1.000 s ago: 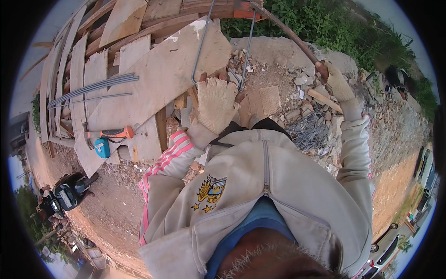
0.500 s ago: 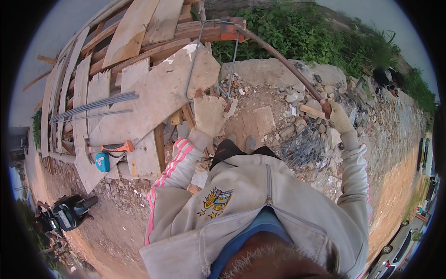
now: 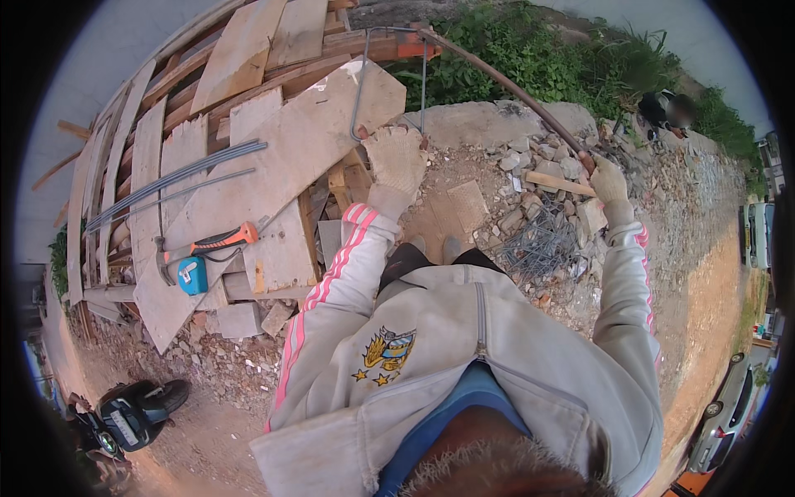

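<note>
Gloved in pale knit fabric, my left hand [image 3: 395, 166] is closed on the lower end of a steel rod [image 3: 359, 87] bent into a near-rectangular frame. My right hand [image 3: 609, 180], gloved too, grips the near end of a long brown metal bar [image 3: 517, 89]. That bar slants away to the far left and meets the rod's far corner beside an orange-painted piece [image 3: 411, 50] on a wooden beam. The left fingers partly cover the rod's ends.
On the plank-covered wooden bench [image 3: 315, 124] lie straight steel rods [image 3: 178, 180], an orange-handled hammer [image 3: 217, 240] and a blue tape measure [image 3: 192, 276]. Rubble and a heap of bent steel pieces [image 3: 542, 240] cover the ground at right. A person [image 3: 662, 108] is far right; a motorbike [image 3: 124, 418] stands lower left.
The head view has shifted a little. My left hand stays on the bent rod and my right hand on the bar, whose far end remains at the rod's corner.
</note>
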`<state>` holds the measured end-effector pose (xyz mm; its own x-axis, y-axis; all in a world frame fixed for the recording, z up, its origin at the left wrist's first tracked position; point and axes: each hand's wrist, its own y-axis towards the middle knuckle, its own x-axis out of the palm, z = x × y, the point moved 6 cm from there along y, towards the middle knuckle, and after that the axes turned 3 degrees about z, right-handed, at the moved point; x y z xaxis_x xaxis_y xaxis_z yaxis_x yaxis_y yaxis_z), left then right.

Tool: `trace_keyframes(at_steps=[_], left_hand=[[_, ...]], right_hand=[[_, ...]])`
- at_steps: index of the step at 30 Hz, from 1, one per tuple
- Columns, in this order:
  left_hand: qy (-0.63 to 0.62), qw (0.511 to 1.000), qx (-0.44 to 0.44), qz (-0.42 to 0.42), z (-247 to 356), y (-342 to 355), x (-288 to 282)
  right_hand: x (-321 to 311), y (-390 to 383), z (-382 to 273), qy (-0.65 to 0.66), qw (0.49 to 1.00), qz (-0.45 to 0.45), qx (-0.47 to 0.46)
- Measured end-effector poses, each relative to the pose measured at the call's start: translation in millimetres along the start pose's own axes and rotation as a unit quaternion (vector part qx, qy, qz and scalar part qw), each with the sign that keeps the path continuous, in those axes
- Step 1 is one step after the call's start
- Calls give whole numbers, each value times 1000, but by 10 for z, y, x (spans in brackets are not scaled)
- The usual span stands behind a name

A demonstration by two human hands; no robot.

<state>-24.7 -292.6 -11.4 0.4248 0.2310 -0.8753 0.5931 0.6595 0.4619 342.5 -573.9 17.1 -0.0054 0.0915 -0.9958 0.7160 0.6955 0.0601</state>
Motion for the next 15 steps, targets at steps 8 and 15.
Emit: trace_keyframes(at_steps=[8,15], left_hand=[[0,1000,17,-15,-96,-23,82],[-6,1000,21,1,-96,0,85]], right_hand=[[9,-171,-92,5,1000,17,9],[-41,-455,-226,-11,999,17,44]])
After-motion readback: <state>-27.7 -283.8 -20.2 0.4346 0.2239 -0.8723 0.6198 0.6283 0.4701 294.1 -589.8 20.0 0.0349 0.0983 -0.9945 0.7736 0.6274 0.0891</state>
